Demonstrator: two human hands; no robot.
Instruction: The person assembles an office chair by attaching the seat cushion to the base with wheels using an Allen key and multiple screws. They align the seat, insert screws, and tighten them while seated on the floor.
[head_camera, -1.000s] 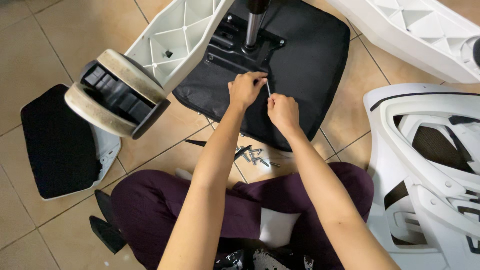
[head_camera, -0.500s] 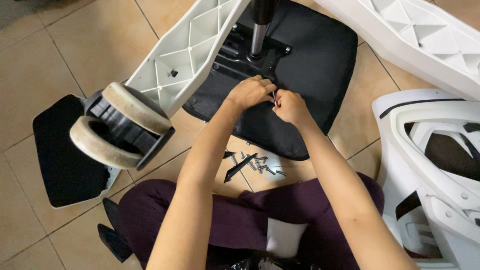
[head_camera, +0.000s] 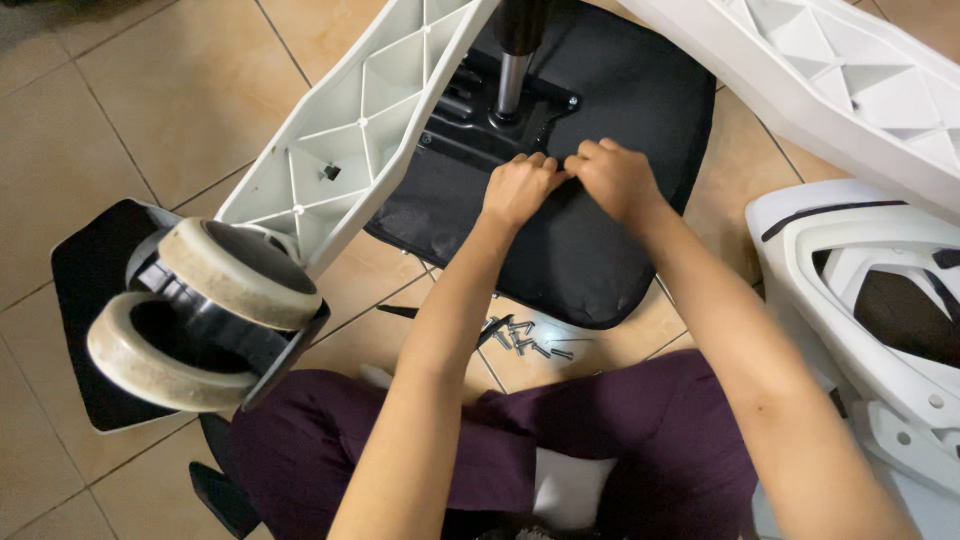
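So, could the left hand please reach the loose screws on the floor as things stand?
Probably yes: the left hand rests on the black seat cushion, and the screws lie uncovered on the tiles beside that forearm.

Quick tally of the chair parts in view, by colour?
White base legs: 2
White backrest shell: 1
Black seat cushion: 1, both hands on it: left hand, right hand
Black panel on the floor: 1
Off-white caster wheels: 2
Total: 7
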